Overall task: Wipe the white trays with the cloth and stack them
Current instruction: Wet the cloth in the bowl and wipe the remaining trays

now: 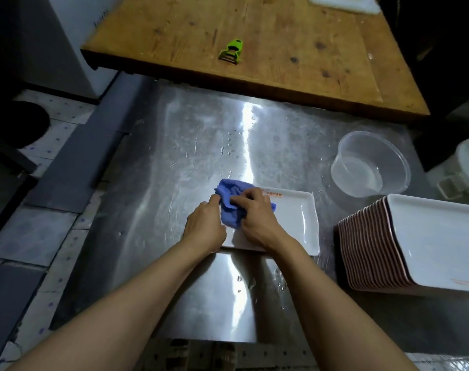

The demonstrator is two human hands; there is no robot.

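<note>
A white rectangular tray (297, 220) lies flat on the steel counter, with small orange print near its far edge. A crumpled blue cloth (232, 202) sits on the tray's left part. My right hand (257, 218) grips the cloth from above and presses it onto the tray. My left hand (205, 226) holds the tray's left edge, its thumb beside the cloth. To the right stands a tall leaning stack of white trays (428, 242) with reddish undersides.
A clear plastic tub (369, 164) holding some water stands behind the stack. A wooden board (254, 44) at the back carries a green peeler (232, 52). The steel counter (174, 156) is wet with droplets. Tiled floor lies to the left.
</note>
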